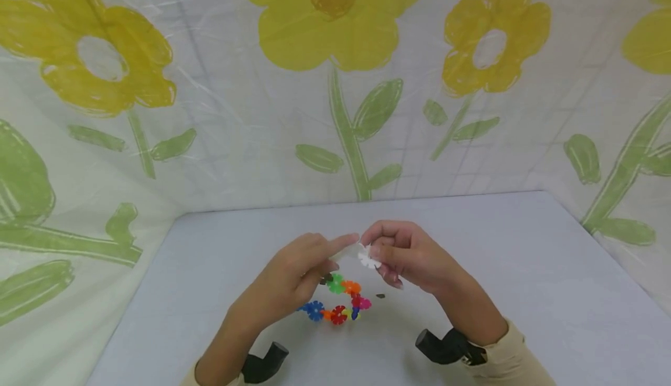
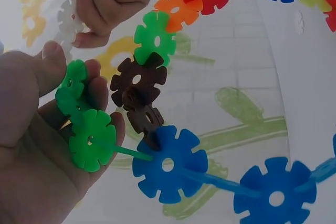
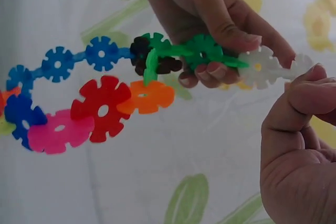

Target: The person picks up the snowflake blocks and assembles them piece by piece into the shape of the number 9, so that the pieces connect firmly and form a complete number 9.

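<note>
A chain of flower-shaped notched plastic discs hangs in a loop between my hands. Its blue (image 2: 169, 165), brown (image 2: 139, 80), orange (image 3: 149, 98) and red discs (image 3: 102, 108) are slotted edge to edge. My left hand (image 1: 293, 272) holds the green discs (image 2: 93, 140) near one end, thumb above and fingers curled beneath in the right wrist view. Beyond them a white disc (image 3: 258, 67) joins the green ones, with another white disc (image 3: 301, 65) at the tip. My right hand (image 1: 411, 255) pinches white disc material between thumb and fingers. Its fingertips partly cover the end disc.
Under the hands lies a pale table (image 1: 209, 293), with a small dark piece (image 1: 381, 296) near the chain. A white sheet (image 1: 236, 141) painted with yellow flowers rises behind the table. Black wrist mounts (image 1: 445, 346) sit on both forearms.
</note>
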Tool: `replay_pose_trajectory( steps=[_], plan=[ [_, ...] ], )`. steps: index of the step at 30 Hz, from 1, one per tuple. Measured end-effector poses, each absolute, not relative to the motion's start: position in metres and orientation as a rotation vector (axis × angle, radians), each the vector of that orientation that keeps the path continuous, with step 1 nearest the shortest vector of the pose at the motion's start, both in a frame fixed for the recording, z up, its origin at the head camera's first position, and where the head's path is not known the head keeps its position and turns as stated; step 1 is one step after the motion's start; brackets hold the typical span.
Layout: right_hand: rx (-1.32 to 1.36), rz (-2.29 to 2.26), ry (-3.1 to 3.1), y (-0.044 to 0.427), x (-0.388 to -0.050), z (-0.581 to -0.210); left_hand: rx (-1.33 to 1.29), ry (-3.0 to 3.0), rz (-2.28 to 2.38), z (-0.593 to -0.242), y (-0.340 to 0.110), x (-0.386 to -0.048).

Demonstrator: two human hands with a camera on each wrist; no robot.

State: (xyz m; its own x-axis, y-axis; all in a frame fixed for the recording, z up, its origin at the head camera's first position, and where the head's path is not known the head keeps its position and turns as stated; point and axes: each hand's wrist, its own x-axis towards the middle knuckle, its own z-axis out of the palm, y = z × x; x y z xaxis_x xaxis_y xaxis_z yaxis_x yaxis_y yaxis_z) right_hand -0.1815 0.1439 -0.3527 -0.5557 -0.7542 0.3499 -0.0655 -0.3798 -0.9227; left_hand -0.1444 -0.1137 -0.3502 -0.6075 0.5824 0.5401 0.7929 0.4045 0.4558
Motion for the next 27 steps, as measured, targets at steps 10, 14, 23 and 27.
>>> replay_pose_trajectory(
  steps=[10, 14, 23, 27],
  plan=[
    [-1.072, -1.991, 1.495, 0.148, -0.183, -0.353, -1.211, -2.352, -1.052, -0.35, -0.112, -0.144],
    [-0.982, -1.924, 1.98, 0.158, -0.196, -0.356, -1.079, -2.453, -1.11, -0.346, -0.113, -0.142],
    [-0.584, -0.666, 2.737, 0.181, -0.233, -0.405, -0.992, -2.481, -1.067, -0.348, -0.116, -0.142],
    [-0.529, -0.583, 2.722, 0.18, -0.241, -0.424, -1.014, -2.447, -1.06, -0.347, -0.117, -0.144]
  ],
)
